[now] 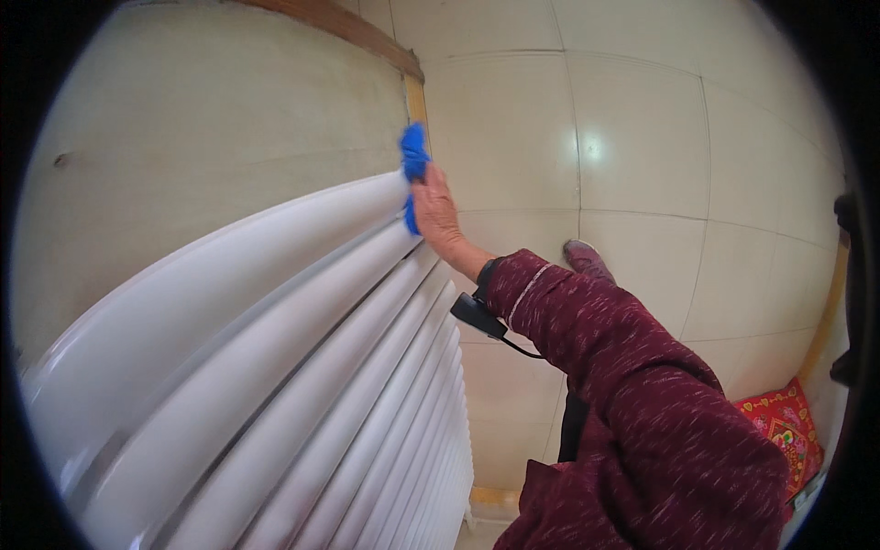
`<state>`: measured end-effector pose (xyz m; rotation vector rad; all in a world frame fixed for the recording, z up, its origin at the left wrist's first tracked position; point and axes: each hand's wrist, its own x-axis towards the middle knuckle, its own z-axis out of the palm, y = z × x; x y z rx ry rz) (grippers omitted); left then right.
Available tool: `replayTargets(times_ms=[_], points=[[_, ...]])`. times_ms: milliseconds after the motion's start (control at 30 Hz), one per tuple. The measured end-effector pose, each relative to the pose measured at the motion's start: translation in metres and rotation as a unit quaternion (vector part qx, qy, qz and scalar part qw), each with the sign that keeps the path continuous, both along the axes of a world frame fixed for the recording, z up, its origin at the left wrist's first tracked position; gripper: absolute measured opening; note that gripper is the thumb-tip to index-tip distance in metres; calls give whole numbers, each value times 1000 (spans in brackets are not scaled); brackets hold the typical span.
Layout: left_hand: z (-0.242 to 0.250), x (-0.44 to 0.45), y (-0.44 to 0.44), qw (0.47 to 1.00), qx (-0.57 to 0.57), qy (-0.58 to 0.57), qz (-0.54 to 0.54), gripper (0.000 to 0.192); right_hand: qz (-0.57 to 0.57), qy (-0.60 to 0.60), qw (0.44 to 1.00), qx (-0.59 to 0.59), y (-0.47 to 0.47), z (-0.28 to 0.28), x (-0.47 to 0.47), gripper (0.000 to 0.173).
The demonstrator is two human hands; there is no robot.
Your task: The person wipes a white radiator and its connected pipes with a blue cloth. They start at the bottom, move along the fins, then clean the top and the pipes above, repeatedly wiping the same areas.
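Note:
My right hand [437, 210] holds a bunched blue cloth [414, 148] against the near end of a white radiator's [275, 247] outermost tubes. The cloth shows above the fingers and below them, along the palm's left side. The fingers look slightly blurred. A maroon sleeve with a light stripe covers the arm, and a black strap with a small black device [478, 315] and a cable sits at the wrist. My left hand is out of view. The radiator's long tubes fan out across the lower left.
A pale wall panel [227, 103] with a brown wooden edge [344, 24] stands behind the radiator. Cream floor tiles [639, 137] spread at the right, with a shoe [584, 256] on them. A red patterned cushion [790, 426] lies at the lower right, near dark objects at the right rim.

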<state>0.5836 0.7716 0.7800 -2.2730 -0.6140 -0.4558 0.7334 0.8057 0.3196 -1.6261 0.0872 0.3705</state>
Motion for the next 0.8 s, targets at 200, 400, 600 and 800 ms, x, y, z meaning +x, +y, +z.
replayTargets(times_ms=[200,400,600,800], points=[[10,-14,-9,993,6,67,101,81,12,275,961,-4,-43,-36,-120,45],[16,-23,-8,992,29,119,-34,75,35,118,991,53,-50,104,-134,55],[18,-24,-34,997,-68,-22,10,77,137,-267,908,294,-72,329,-139,47],[9,-68,-74,989,-54,-75,-119,68,159,-392,859,291,-75,333,-149,43]])
